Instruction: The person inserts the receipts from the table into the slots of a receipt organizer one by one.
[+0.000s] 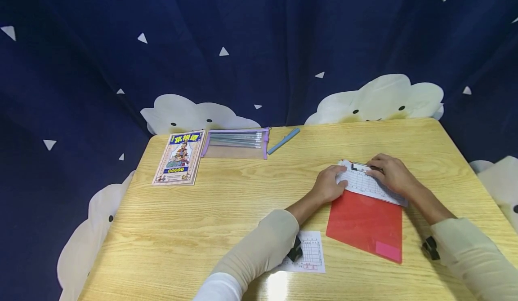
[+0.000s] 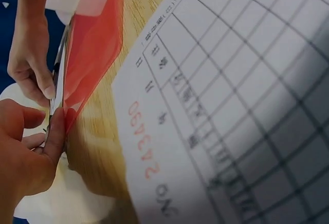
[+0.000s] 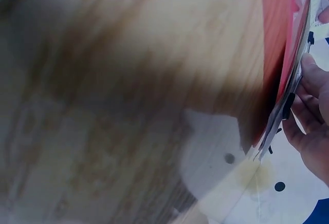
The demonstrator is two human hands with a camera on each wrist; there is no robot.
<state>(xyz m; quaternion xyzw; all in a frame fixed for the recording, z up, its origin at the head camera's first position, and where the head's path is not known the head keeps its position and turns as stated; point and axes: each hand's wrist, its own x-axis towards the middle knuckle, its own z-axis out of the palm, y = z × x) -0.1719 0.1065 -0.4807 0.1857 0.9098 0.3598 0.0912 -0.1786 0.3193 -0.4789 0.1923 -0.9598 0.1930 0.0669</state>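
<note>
At the right of the table lies a translucent red plastic folder (image 1: 366, 222) with a pink label at its near corner. Over its far part are printed grid forms (image 1: 372, 186), with a metal clip (image 1: 360, 167) at their far edge. My left hand (image 1: 329, 184) pinches the forms' left corner between thumb and fingers. At the clip, my right hand (image 1: 390, 173) has its thumb on the near side and fingers behind. The right wrist view shows the right hand (image 3: 314, 113) gripping the clip edge, where the sheets and red plastic stand nearly edge-on.
Another printed form (image 1: 313, 247) lies partly under my left forearm. Toward the back left are a booklet (image 1: 178, 161), a clear pencil pouch with purple trim (image 1: 236, 152) and a blue pen (image 1: 284, 140). A dark blue curtain (image 1: 251, 31) hangs behind the table.
</note>
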